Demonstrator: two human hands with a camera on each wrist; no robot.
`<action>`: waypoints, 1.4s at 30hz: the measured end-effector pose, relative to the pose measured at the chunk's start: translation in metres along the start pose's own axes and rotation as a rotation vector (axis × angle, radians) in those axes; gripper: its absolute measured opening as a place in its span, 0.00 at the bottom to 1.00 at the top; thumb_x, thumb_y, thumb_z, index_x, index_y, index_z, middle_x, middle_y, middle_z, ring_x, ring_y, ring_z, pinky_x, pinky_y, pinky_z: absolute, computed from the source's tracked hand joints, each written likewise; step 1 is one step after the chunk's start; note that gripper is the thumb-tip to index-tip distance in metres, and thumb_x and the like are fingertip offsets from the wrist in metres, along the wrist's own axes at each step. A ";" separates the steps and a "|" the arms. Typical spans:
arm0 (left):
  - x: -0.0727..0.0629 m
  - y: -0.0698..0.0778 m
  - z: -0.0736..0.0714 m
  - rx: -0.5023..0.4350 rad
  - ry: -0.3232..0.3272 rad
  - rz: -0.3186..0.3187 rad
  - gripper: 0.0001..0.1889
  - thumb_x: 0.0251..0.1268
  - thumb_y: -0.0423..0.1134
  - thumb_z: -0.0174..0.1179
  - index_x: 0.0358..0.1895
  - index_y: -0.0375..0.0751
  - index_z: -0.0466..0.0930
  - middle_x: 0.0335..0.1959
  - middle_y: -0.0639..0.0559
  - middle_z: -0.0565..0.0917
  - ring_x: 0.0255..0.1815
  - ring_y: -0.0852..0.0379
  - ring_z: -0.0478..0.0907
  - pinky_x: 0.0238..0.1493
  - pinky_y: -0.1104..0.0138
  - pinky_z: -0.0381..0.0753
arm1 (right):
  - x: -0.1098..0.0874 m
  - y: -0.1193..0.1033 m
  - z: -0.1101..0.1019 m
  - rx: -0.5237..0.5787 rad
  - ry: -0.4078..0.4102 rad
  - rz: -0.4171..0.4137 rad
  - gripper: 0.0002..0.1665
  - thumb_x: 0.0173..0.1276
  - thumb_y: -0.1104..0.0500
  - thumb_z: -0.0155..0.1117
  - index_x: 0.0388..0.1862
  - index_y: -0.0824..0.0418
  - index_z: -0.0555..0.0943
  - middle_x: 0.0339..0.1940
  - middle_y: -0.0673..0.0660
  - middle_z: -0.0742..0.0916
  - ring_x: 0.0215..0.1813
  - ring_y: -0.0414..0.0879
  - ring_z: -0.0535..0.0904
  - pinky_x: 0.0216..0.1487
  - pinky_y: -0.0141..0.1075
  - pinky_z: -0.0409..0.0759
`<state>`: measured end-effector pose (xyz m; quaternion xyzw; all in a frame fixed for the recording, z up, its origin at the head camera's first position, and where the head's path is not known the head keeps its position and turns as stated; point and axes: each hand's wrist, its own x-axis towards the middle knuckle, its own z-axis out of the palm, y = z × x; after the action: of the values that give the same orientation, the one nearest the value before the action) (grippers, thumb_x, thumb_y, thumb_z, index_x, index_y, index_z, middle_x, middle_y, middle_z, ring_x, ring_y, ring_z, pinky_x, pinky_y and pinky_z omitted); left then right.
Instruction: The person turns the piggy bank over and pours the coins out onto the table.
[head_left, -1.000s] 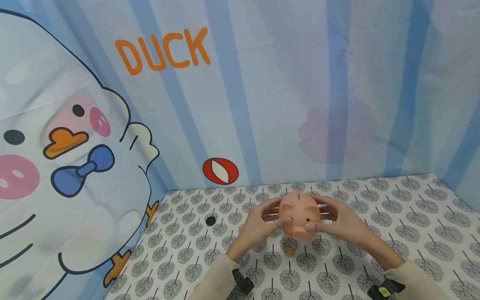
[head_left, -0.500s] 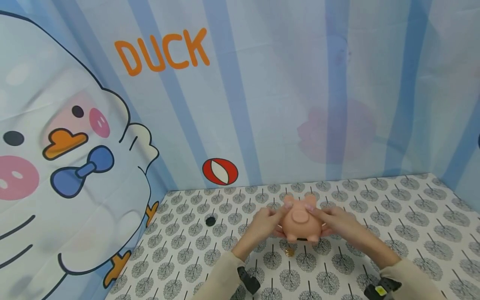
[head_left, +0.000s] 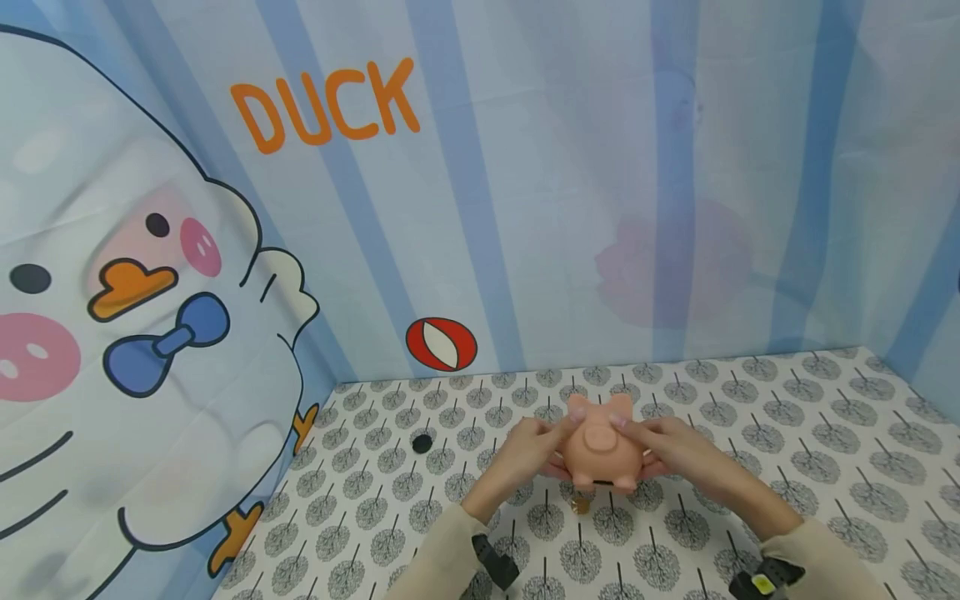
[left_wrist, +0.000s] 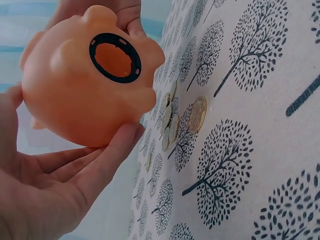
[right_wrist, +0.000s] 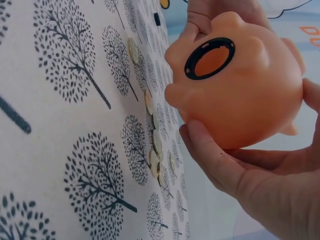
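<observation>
Both my hands hold a pink pig-shaped piggy bank over the cloth. Its snout faces me in the head view, ears up. My left hand grips one side, thumb on the face and fingers spread beneath and behind. On the other side my right hand mirrors that grip. A round opening with a black rim shows in the underside between the feet, its plug out. Several gold and silver coins lie on the cloth below the bank; one gold coin is nearer the left wrist camera.
A black round plug lies on the cloth, left of the hands. The tree-print cloth covers the table. Behind it hangs a striped blue curtain with a printed duck at the left.
The piggy bank has tipped back: its top slot faced up toward the head camera, and now the snout and underside edge show. My thumbs moved up its face. Since half a second ago it sank slightly.
</observation>
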<state>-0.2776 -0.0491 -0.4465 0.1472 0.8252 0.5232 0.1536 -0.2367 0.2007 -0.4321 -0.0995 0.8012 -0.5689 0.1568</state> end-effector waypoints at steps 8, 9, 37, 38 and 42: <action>0.001 -0.001 -0.003 -0.078 -0.031 0.049 0.37 0.71 0.69 0.60 0.60 0.37 0.86 0.50 0.42 0.92 0.39 0.51 0.93 0.47 0.61 0.94 | -0.002 0.005 -0.001 -0.036 0.035 -0.025 0.46 0.81 0.38 0.56 0.78 0.74 0.66 0.66 0.69 0.85 0.63 0.57 0.86 0.66 0.50 0.87; 0.000 -0.001 -0.004 -0.077 -0.030 0.055 0.37 0.70 0.69 0.61 0.61 0.38 0.85 0.51 0.42 0.92 0.40 0.52 0.93 0.48 0.61 0.93 | -0.003 0.005 -0.001 -0.052 0.044 -0.036 0.46 0.80 0.38 0.57 0.79 0.73 0.65 0.68 0.70 0.83 0.66 0.59 0.85 0.67 0.52 0.86; -0.012 -0.009 -0.008 0.001 0.007 0.489 0.52 0.51 0.34 0.83 0.80 0.52 0.64 0.81 0.47 0.70 0.81 0.47 0.70 0.74 0.71 0.76 | -0.011 0.009 -0.005 -0.157 0.129 -0.458 0.65 0.52 0.55 0.88 0.85 0.54 0.61 0.85 0.66 0.66 0.80 0.72 0.65 0.74 0.45 0.79; -0.011 -0.009 -0.007 -0.002 0.005 0.479 0.52 0.51 0.34 0.83 0.80 0.53 0.64 0.81 0.47 0.70 0.81 0.48 0.70 0.74 0.72 0.76 | -0.011 0.008 -0.006 -0.165 0.128 -0.459 0.64 0.52 0.55 0.87 0.85 0.55 0.61 0.84 0.67 0.66 0.80 0.73 0.66 0.73 0.48 0.78; -0.011 -0.010 -0.006 -0.016 -0.018 0.445 0.53 0.50 0.35 0.84 0.80 0.54 0.64 0.81 0.48 0.68 0.81 0.48 0.69 0.74 0.72 0.75 | -0.012 0.007 -0.005 -0.157 0.109 -0.439 0.64 0.53 0.56 0.87 0.85 0.54 0.61 0.85 0.67 0.65 0.80 0.74 0.65 0.73 0.53 0.78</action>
<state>-0.2706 -0.0625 -0.4526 0.3292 0.7667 0.5496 0.0428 -0.2272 0.2117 -0.4351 -0.2523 0.8093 -0.5300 -0.0226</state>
